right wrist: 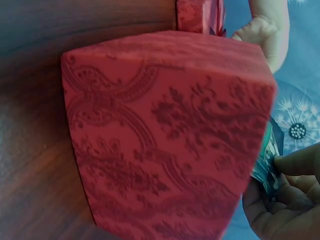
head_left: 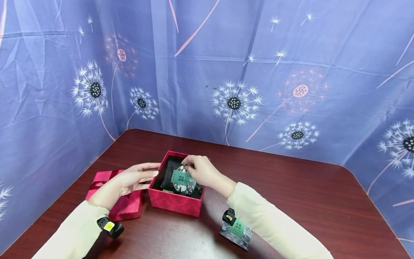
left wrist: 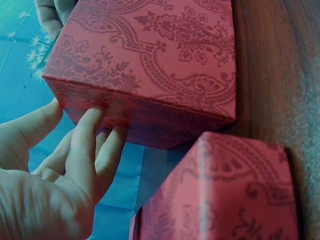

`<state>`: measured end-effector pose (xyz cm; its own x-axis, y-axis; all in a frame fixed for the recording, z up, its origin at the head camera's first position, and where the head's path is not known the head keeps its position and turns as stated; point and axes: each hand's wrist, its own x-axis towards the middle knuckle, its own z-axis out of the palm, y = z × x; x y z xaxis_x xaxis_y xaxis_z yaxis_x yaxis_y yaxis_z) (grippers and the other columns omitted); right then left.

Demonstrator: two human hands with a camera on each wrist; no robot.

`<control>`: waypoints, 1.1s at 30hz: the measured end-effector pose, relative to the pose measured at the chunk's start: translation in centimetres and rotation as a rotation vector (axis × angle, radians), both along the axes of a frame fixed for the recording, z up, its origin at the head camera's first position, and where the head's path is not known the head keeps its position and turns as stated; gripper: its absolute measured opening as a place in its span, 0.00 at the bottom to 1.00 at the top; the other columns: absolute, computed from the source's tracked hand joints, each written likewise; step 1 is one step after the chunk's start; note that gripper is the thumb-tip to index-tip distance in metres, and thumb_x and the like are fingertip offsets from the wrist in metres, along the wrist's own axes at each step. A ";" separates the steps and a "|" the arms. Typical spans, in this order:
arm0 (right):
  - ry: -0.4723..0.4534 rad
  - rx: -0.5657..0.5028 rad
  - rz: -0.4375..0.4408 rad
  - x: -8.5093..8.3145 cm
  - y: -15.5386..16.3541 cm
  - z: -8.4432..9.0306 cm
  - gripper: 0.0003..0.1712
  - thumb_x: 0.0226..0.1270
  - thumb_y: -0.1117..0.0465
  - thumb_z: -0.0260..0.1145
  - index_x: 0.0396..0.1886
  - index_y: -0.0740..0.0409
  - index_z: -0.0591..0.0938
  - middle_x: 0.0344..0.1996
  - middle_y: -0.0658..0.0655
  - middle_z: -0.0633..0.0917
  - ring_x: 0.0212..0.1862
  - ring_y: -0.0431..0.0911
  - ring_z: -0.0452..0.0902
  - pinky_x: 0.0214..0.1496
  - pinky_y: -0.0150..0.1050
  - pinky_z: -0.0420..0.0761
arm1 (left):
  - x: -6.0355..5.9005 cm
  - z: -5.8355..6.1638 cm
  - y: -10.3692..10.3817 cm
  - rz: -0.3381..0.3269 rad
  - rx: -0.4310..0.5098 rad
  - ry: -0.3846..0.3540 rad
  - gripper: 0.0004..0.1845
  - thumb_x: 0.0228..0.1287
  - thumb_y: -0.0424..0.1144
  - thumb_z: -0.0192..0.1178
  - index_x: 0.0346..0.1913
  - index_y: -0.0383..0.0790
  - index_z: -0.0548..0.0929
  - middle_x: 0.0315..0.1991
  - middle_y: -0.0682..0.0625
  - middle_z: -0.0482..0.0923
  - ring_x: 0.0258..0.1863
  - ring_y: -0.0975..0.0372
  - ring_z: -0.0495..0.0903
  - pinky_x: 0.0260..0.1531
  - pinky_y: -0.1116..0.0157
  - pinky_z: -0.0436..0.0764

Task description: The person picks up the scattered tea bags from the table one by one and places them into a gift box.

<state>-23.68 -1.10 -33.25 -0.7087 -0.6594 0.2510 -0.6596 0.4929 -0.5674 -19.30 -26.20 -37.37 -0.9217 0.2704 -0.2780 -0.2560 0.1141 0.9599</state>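
An open red patterned box (head_left: 174, 204) stands in the middle of the table, dark packets inside it. My right hand (head_left: 203, 173) reaches over its right rim and pinches a flower-patterned packet (head_left: 181, 177) with a green label. In the right wrist view, thumb and fingers grip the edge of this packet (right wrist: 270, 162). My left hand (head_left: 130, 180) touches the box's left wall, its fingers fairly straight. The left wrist view shows those fingertips against the side of the box (left wrist: 150, 55). How deep the packet sits in the box cannot be seen.
A red lid (head_left: 127, 209) with a dark red ribbon lies left of the box, beneath my left forearm. Another green-labelled packet (head_left: 234, 241) lies on the brown table (head_left: 291, 194), partly behind my right sleeve. A blue dandelion-print curtain (head_left: 200, 90) hangs behind the table.
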 end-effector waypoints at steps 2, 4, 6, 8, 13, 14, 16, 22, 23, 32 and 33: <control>-0.009 0.009 0.007 0.1 -0.3 -0.3 0.13 0.62 0.73 0.55 0.40 0.65 0.84 0.30 0.57 0.84 0.23 0.38 0.63 0.30 0.29 0.68 | 0.0 0.0 0.0 0.000 0.003 0.001 0.35 0.68 0.42 0.56 0.72 0.34 0.56 0.64 0.41 0.70 0.60 0.57 0.73 0.54 0.61 0.77; -0.021 0.018 0.015 0.3 -0.5 -0.6 0.13 0.62 0.74 0.55 0.40 0.65 0.84 0.32 0.58 0.85 0.24 0.39 0.66 0.31 0.29 0.69 | 0.0 0.0 0.0 -0.002 0.007 -0.001 0.35 0.68 0.42 0.56 0.72 0.34 0.56 0.61 0.46 0.73 0.58 0.60 0.74 0.53 0.61 0.77; -0.031 0.025 0.026 0.5 -0.7 -0.9 0.13 0.62 0.73 0.55 0.40 0.65 0.84 0.33 0.58 0.86 0.27 0.39 0.68 0.32 0.28 0.70 | 0.0 0.0 0.0 -0.003 0.007 -0.003 0.35 0.68 0.43 0.56 0.72 0.34 0.57 0.59 0.49 0.75 0.57 0.61 0.74 0.53 0.61 0.77; -0.048 0.028 0.041 0.7 -0.9 -1.2 0.13 0.62 0.73 0.55 0.41 0.65 0.84 0.34 0.58 0.86 0.27 0.39 0.69 0.33 0.28 0.71 | 0.0 0.1 0.0 -0.006 0.007 -0.004 0.35 0.68 0.43 0.56 0.72 0.34 0.56 0.58 0.50 0.76 0.58 0.61 0.74 0.54 0.61 0.77; -0.077 0.033 0.067 1.1 -1.3 -1.6 0.12 0.62 0.73 0.56 0.41 0.64 0.83 0.33 0.58 0.87 0.28 0.38 0.70 0.33 0.28 0.72 | 0.0 0.0 0.0 -0.009 0.019 -0.004 0.35 0.68 0.42 0.55 0.72 0.34 0.56 0.57 0.51 0.77 0.56 0.62 0.75 0.53 0.61 0.77; -0.078 0.034 0.070 1.1 -1.4 -1.7 0.12 0.62 0.73 0.57 0.41 0.64 0.84 0.33 0.58 0.87 0.28 0.38 0.70 0.33 0.28 0.73 | 0.0 0.0 0.0 -0.009 0.024 -0.005 0.34 0.68 0.42 0.55 0.72 0.34 0.56 0.56 0.51 0.77 0.56 0.62 0.75 0.53 0.62 0.78; -0.080 0.040 0.075 1.2 -1.6 -1.9 0.11 0.62 0.73 0.57 0.41 0.64 0.84 0.33 0.57 0.87 0.29 0.38 0.72 0.34 0.28 0.73 | 0.0 -0.1 -0.1 -0.008 0.035 -0.008 0.34 0.68 0.41 0.55 0.72 0.33 0.56 0.55 0.52 0.78 0.54 0.64 0.76 0.52 0.62 0.78; -0.091 0.054 0.072 1.3 -1.9 -2.5 0.11 0.63 0.72 0.57 0.40 0.63 0.83 0.35 0.58 0.87 0.33 0.40 0.75 0.37 0.29 0.75 | 0.1 -0.2 0.0 -0.005 0.034 -0.009 0.34 0.68 0.41 0.55 0.72 0.33 0.56 0.59 0.46 0.76 0.54 0.63 0.76 0.52 0.62 0.78; -0.095 0.058 0.074 1.3 -1.9 -2.5 0.11 0.63 0.72 0.57 0.40 0.63 0.83 0.36 0.57 0.87 0.33 0.41 0.76 0.37 0.29 0.75 | 0.1 -0.2 0.0 -0.005 0.029 -0.009 0.35 0.68 0.42 0.55 0.72 0.33 0.56 0.60 0.44 0.74 0.55 0.63 0.76 0.53 0.62 0.78; -0.037 0.043 0.053 1.3 -1.2 -2.3 0.10 0.64 0.70 0.59 0.42 0.63 0.83 0.39 0.58 0.85 0.40 0.46 0.79 0.43 0.35 0.79 | 0.1 0.0 -0.2 0.002 0.013 -0.009 0.35 0.68 0.43 0.56 0.72 0.34 0.57 0.64 0.39 0.70 0.58 0.58 0.75 0.54 0.60 0.77; -0.034 0.028 0.050 1.3 -1.0 -2.2 0.10 0.64 0.70 0.59 0.43 0.64 0.83 0.40 0.58 0.85 0.41 0.47 0.79 0.44 0.37 0.79 | 0.1 0.0 -0.2 -0.002 0.014 -0.006 0.35 0.68 0.43 0.55 0.72 0.34 0.57 0.64 0.39 0.70 0.58 0.58 0.75 0.55 0.60 0.77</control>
<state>-22.36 -2.09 -35.48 -0.6822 -0.7009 0.2082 -0.6644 0.4754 -0.5767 -19.23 -26.38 -37.39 -0.9196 0.2757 -0.2798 -0.2617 0.1011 0.9598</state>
